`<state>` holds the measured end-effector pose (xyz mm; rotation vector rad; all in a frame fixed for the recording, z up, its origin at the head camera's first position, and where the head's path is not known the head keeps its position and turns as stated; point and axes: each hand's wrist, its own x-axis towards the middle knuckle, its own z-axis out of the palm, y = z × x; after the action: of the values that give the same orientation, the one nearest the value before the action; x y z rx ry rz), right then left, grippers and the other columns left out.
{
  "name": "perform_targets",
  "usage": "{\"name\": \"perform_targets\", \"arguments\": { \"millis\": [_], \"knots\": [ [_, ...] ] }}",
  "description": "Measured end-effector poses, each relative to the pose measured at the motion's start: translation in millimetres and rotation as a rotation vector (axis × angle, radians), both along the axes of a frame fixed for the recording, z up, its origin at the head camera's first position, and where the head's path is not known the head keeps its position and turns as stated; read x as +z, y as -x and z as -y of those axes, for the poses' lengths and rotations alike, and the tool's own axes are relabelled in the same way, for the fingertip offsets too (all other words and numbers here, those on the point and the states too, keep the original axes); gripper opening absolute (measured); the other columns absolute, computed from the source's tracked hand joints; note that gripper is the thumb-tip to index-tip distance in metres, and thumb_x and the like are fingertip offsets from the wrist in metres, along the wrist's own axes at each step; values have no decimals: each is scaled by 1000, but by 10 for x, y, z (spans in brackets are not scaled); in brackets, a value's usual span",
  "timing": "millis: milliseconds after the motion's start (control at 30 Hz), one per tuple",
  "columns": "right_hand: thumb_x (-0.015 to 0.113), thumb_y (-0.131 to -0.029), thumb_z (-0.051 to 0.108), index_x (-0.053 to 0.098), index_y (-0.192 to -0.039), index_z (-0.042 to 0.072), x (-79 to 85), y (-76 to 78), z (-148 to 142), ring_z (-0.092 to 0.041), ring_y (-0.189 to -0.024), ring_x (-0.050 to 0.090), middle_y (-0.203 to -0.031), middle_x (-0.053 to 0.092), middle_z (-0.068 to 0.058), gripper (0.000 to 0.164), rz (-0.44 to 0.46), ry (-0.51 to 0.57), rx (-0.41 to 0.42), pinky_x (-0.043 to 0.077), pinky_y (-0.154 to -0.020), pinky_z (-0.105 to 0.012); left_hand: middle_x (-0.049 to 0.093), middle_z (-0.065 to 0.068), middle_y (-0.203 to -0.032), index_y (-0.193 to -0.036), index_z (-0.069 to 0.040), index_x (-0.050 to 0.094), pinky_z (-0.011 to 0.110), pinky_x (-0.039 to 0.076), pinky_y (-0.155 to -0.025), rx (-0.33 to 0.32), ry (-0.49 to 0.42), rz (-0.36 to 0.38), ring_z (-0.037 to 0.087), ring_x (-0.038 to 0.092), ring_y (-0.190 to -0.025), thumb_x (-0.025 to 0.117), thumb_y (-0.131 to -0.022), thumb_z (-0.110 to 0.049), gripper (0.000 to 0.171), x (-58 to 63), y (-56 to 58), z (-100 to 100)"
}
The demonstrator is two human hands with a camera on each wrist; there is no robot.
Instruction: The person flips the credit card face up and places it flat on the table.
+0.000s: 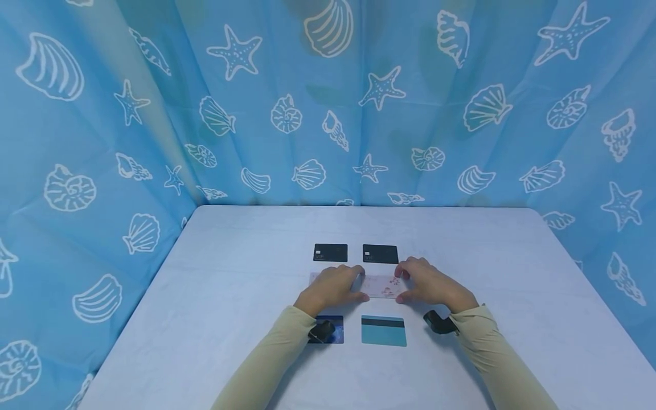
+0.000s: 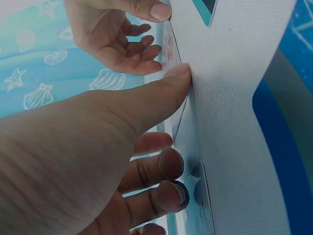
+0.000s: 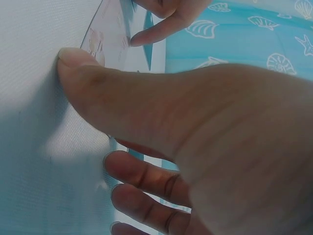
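A long pale pink strip (image 1: pixel 384 286), thin and printed with reddish flowers, lies flat across the middle of the table. My left hand (image 1: pixel 335 286) arches over its middle, thumb at the near edge and fingers at the far one, hiding part of it. At the right end, my right hand (image 1: pixel 427 282) grips the strip with thumb and forefinger near its two corners. In the left wrist view the thumb (image 2: pixel 178 73) presses by the strip's edge (image 2: pixel 172 44); in the right wrist view the other thumb (image 3: pixel 76 58) rests at its corner.
Two black chip cards (image 1: pixel 330 252) (image 1: pixel 380 254) lie beyond the strip. Nearer me are a light blue card (image 1: pixel 383 333) with a dark stripe and a dark blue card (image 1: pixel 337 336), partly covered by the left wrist camera (image 1: pixel 323 331). A shell-print curtain (image 1: pixel 287 142) surrounds the white table (image 1: pixel 246 256).
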<state>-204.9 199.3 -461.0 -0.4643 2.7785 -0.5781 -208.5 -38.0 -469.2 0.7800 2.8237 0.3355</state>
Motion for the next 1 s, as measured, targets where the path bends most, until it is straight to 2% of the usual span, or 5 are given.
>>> {"name": "perform_targets", "arguments": {
  "millis": [333,533,633,767,1000],
  "knots": [
    [91,-78,24,66,-118,9,13,-20,-32,-23,-100,51,-106,62,-6,49,-13,3,0,50,-91,-44,74,2,-122,-144,-17,58,28,53,-84,-17,-2,0,10,63,-87,75,-92,-49,63,8,-2,-26],
    [81,-90,26,65,-125,5,98,-15,-28,-22,-94,54,-104,63,-8,44,-115,53,-19,52,-83,-39,72,4,-128,-145,-17,57,35,57,-95,-42,-7,-29,13,67,-100,71,-95,-52,63,37,10,8],
    [76,-94,26,65,-127,4,140,-17,-15,-23,-93,55,-103,63,-9,41,-174,88,-42,53,-80,-38,74,1,-111,-144,-17,58,31,56,-87,-46,-29,-43,12,64,-91,71,-95,-52,62,45,26,29],
    [74,-96,28,64,-129,4,185,-40,27,-26,-96,58,-104,64,-10,42,-230,128,-78,55,-81,-37,66,-3,-86,-143,-16,59,25,50,-72,-35,-70,-29,9,57,-76,72,-95,-50,61,90,28,48],
    [73,-97,26,64,-128,4,279,-115,78,-24,-91,57,-99,64,-12,39,-371,212,-96,50,-75,-33,66,-4,-83,-141,-14,60,22,47,-64,-19,-148,-19,8,56,-70,72,-96,-48,58,226,0,59]
  ]
}}
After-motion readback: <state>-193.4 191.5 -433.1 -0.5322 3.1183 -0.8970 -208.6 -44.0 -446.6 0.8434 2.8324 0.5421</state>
